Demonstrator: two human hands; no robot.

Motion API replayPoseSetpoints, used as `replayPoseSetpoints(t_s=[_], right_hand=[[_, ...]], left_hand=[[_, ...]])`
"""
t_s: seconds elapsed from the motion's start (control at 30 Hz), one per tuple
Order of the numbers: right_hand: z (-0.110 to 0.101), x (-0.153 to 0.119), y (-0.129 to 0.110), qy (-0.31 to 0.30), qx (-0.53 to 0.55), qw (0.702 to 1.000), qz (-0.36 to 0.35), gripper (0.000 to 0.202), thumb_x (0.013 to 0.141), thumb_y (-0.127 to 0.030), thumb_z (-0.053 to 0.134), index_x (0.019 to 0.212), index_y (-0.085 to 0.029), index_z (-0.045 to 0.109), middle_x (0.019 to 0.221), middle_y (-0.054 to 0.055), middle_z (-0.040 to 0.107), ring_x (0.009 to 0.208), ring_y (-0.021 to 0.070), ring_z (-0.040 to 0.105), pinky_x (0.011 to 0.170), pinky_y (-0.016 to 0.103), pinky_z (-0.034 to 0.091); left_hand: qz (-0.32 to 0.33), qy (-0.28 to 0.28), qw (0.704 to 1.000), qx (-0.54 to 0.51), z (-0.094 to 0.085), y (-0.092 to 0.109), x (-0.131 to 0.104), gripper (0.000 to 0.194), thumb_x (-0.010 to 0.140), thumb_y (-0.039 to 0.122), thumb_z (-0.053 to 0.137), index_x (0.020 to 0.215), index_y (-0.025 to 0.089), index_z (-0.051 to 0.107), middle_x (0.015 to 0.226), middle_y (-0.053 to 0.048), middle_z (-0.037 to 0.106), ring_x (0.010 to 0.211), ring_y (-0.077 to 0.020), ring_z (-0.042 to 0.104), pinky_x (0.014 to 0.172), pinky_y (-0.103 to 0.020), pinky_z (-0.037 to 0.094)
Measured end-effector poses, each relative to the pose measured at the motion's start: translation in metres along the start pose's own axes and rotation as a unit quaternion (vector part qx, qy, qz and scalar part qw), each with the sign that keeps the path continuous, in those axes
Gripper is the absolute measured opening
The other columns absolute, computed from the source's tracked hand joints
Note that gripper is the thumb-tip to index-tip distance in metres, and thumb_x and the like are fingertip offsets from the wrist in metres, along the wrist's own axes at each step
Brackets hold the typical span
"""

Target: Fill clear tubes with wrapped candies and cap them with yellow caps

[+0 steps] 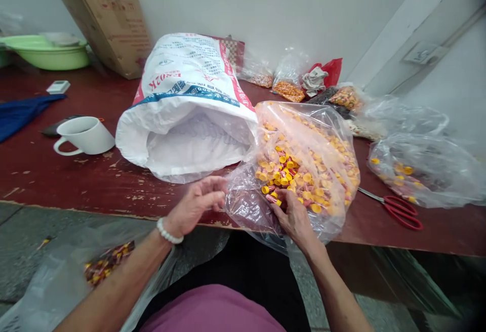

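A clear plastic bag (246, 198) lies with its mouth towards me, full of small red-patterned pieces with yellow cup-shaped ends (309, 177). My right hand (298, 220) is at the bag's mouth, thumb and fingers curled around one small piece (272, 199) at the near edge of the heap. Beside the bag's left edge, my left hand (197, 203) has its fingers loosely bent and apart, with nothing seen in it. Whether its fingertips touch the film I cannot tell. Just beyond it, a large white printed sack (190, 71) lies with its mouth gaping.
On the dark red table (152, 195) are a white mug (89, 137) at left and red-handled scissors (402, 210) at right. Another clear bag (429, 170) lies behind the scissors. A cardboard box (114, 23) and green basin (49, 53) stand back left. Below hangs a bag of pieces (108, 263).
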State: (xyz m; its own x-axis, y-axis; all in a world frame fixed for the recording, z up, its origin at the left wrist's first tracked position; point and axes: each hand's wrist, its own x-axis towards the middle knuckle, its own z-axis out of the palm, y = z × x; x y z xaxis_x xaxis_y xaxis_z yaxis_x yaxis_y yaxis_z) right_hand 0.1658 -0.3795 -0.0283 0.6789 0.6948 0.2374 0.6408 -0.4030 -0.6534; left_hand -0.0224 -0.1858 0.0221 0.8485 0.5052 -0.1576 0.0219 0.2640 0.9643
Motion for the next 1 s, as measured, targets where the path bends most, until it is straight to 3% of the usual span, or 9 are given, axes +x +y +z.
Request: replayPoseSetpoints(t_s=[0.13,0.27,0.4,0.5,0.57,0.67,0.77,0.87,1.0], right_hand=[[-0.01,-0.016,-0.029,0.053,0.068,0.996,0.011,0.025,0.086,-0.039,0.056,0.1,-0.018,0.054,0.089,0.006,0.062,0.069,0.0156,0.058,0.064,0.03,0.05],[-0.02,-0.028,-0.073,0.029,0.117,0.985,-0.126,0.015,0.087,-0.025,0.056,0.101,-0.022,0.06,0.102,0.007,0.059,0.092,0.0168,0.059,0.075,0.029,0.051],[-0.024,-0.032,-0.093,-0.036,0.075,0.972,-0.218,0.026,0.09,-0.016,0.049,0.114,-0.024,0.055,0.109,0.008,0.058,0.101,0.0172,0.058,0.086,0.033,0.05],[-0.024,-0.036,-0.092,-0.05,0.092,0.979,-0.173,0.039,0.09,-0.02,0.05,0.128,-0.024,0.042,0.118,0.009,0.056,0.108,0.0189,0.055,0.092,0.036,0.047],[-0.022,-0.04,-0.09,-0.039,0.086,0.985,-0.147,0.041,0.085,-0.029,0.059,0.122,-0.023,0.043,0.123,0.01,0.051,0.115,0.0222,0.051,0.095,0.039,0.045],[-0.015,-0.046,-0.091,-0.082,0.062,0.978,-0.181,0.051,0.071,-0.04,0.073,0.111,-0.023,0.045,0.12,0.011,0.047,0.116,0.026,0.046,0.095,0.042,0.044],[-0.009,-0.045,-0.092,-0.118,0.067,0.971,-0.196,0.061,0.067,-0.044,0.076,0.114,-0.023,0.044,0.119,0.011,0.047,0.113,0.0254,0.047,0.093,0.04,0.044],[-0.008,-0.031,-0.079,-0.068,0.059,0.983,-0.16,0.049,0.075,-0.045,0.068,0.115,-0.023,0.049,0.12,0.01,0.048,0.111,0.0236,0.05,0.09,0.037,0.045],[-0.005,-0.001,-0.042,0.037,-0.137,0.988,-0.069,0.023,0.086,-0.035,0.054,0.102,-0.019,0.058,0.102,0.011,0.057,0.095,0.0236,0.055,0.082,0.037,0.045]], left_hand=[[-0.025,-0.072,0.996,0.053,0.016,-0.02,-0.019,0.036,0.078,0.03,0.064,0.111,0.016,0.057,0.097,-0.004,0.06,0.074,-0.0105,0.056,0.06,-0.021,0.042],[0.016,-0.104,0.984,0.146,0.023,-0.023,-0.026,0.033,0.08,0.029,0.062,0.11,0.016,0.06,0.095,-0.004,0.061,0.083,-0.0134,0.053,0.073,-0.025,0.041],[0.033,-0.134,0.973,0.184,0.028,-0.021,-0.032,0.032,0.079,0.03,0.063,0.108,0.017,0.062,0.095,-0.004,0.062,0.083,-0.0146,0.053,0.077,-0.028,0.041],[0.006,-0.138,0.985,0.101,0.031,-0.022,-0.035,0.032,0.078,0.031,0.064,0.106,0.015,0.062,0.096,-0.005,0.062,0.079,-0.0143,0.054,0.075,-0.028,0.044],[-0.013,-0.135,0.99,0.043,0.034,-0.024,-0.038,0.03,0.076,0.031,0.066,0.101,0.013,0.062,0.092,-0.005,0.061,0.074,-0.0126,0.054,0.071,-0.027,0.044],[-0.023,-0.124,0.992,-0.031,0.039,-0.028,-0.04,0.026,0.069,0.028,0.072,0.089,0.013,0.063,0.082,-0.002,0.058,0.069,-0.0107,0.052,0.065,-0.024,0.043],[-0.038,-0.103,0.991,-0.081,0.042,-0.031,-0.04,0.025,0.067,0.026,0.074,0.087,0.014,0.064,0.077,0.0,0.057,0.067,-0.0105,0.052,0.062,-0.023,0.043],[-0.029,-0.093,0.992,-0.079,0.04,-0.029,-0.035,0.026,0.072,0.029,0.071,0.091,0.015,0.064,0.082,-0.002,0.059,0.068,-0.0111,0.055,0.063,-0.024,0.045],[-0.025,-0.104,0.992,-0.066,0.032,-0.028,-0.028,0.027,0.074,0.031,0.07,0.093,0.014,0.06,0.082,-0.002,0.059,0.063,-0.0107,0.058,0.063,-0.025,0.047]])
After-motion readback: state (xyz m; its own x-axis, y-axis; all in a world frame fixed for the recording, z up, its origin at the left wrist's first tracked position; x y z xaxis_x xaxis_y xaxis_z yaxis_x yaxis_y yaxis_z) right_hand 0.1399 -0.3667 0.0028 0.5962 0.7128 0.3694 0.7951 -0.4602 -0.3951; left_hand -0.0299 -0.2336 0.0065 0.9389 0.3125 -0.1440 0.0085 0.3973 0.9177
